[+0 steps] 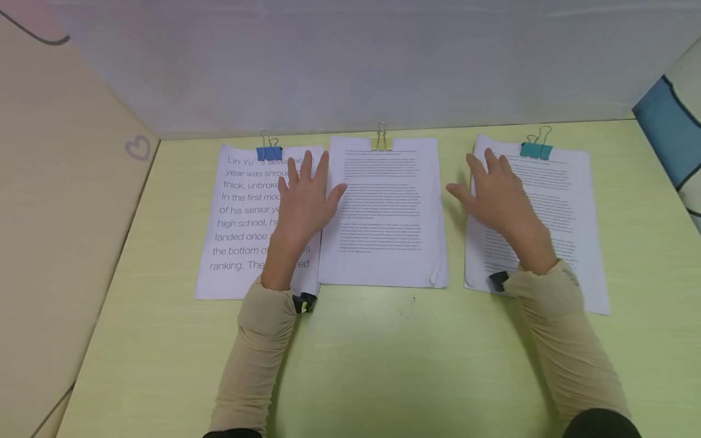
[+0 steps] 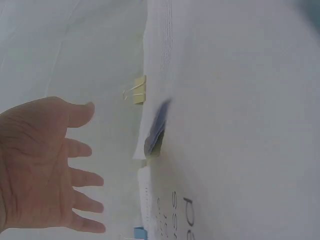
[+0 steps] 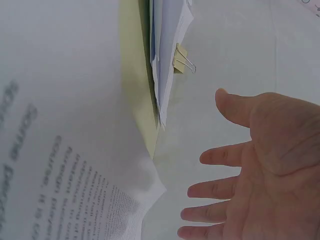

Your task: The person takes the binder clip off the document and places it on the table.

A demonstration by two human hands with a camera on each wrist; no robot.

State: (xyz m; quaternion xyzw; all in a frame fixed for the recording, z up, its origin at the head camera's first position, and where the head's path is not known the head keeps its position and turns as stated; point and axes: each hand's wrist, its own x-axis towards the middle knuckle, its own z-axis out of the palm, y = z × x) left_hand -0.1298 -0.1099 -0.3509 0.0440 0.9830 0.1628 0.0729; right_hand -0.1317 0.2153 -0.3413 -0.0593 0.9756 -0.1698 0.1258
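Three clipped paper stacks lie side by side. The left stack (image 1: pixel 230 249), in large print, carries a blue binder clip (image 1: pixel 269 152) on its top edge. A yellow binder clip (image 1: pixel 381 143) holds the middle stack (image 1: pixel 378 267), and a teal binder clip (image 1: pixel 536 149) the right stack (image 1: pixel 588 243). My left hand (image 1: pixel 304 204) is spread over the left stack's right side, its thumb reaching over the middle stack's edge. Over the right stack's left part is my right hand (image 1: pixel 501 194), fingers apart. Both hands hold nothing; the wrist views show each palm bare.
The stacks lie on a pale green table (image 1: pixel 383 365) against a whitish wall (image 1: pixel 372 67). A beige panel (image 1: pixel 60 182) with a drawn heart stands at the left. A blue patch (image 1: pixel 668 121) shows at the far right.
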